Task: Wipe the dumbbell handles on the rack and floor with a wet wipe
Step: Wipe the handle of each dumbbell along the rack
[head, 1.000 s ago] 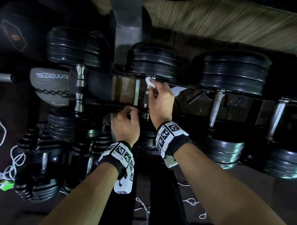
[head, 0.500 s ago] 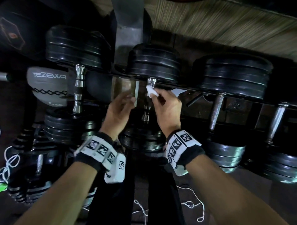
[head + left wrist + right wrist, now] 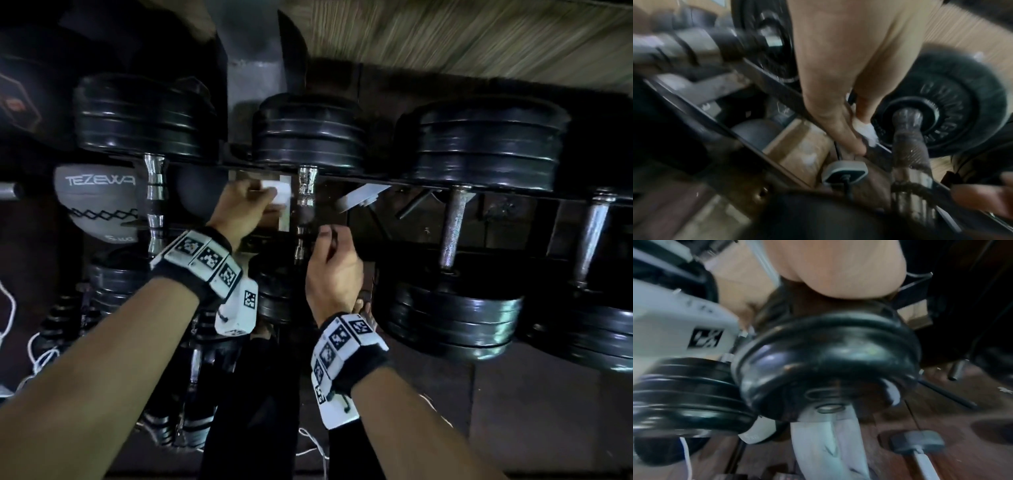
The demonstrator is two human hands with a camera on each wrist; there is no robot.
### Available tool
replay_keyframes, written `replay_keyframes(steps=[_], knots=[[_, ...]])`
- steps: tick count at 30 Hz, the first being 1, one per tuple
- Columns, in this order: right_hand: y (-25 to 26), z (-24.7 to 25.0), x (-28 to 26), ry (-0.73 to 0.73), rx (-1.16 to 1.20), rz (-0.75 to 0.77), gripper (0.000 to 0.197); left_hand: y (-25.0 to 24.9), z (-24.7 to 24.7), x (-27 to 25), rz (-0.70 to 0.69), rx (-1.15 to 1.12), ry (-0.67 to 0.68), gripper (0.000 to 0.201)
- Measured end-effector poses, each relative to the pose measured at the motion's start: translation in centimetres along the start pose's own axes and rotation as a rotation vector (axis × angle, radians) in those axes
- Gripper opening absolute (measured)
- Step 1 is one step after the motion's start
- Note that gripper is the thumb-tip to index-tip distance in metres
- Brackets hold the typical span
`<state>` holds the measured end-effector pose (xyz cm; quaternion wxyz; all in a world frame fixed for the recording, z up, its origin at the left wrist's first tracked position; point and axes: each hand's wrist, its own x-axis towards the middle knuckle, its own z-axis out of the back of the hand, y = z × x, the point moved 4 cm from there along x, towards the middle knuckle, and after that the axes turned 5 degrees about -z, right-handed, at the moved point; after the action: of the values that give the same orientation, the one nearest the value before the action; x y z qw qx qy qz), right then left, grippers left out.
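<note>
On the rack, the left hand pinches the wipe just beside the middle handle; the right hand, loosely curled, holds nothing. Wiping that handle likely comes next.

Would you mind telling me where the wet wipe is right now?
In the head view the wet wipe is pinched in the left hand, just left of the middle dumbbell handle on the rack, below its far plates.
</note>
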<state>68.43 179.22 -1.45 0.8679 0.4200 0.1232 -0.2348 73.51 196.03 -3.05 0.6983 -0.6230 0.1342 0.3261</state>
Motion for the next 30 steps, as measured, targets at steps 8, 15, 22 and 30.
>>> replay_keyframes(steps=[8,15,22,30], knots=[[-0.4,0.4,0.2,-0.027,0.04,0.089,0.041,-0.2,-3.6,2.5,0.034,-0.097,0.116,0.024],[-0.2,0.5,0.1,-0.014,0.069,0.094,0.038,-1.4,-2.7,-0.8,-0.386,0.216,-0.26,0.015],[-0.1,0.5,0.1,0.011,0.076,0.035,0.042,-2.8,-3.6,-1.7,-0.372,0.28,-0.346,0.009],[-0.6,0.3,0.3,0.009,0.059,0.067,0.039,-0.1,-3.7,0.4,-0.049,-0.131,-0.069,0.016]])
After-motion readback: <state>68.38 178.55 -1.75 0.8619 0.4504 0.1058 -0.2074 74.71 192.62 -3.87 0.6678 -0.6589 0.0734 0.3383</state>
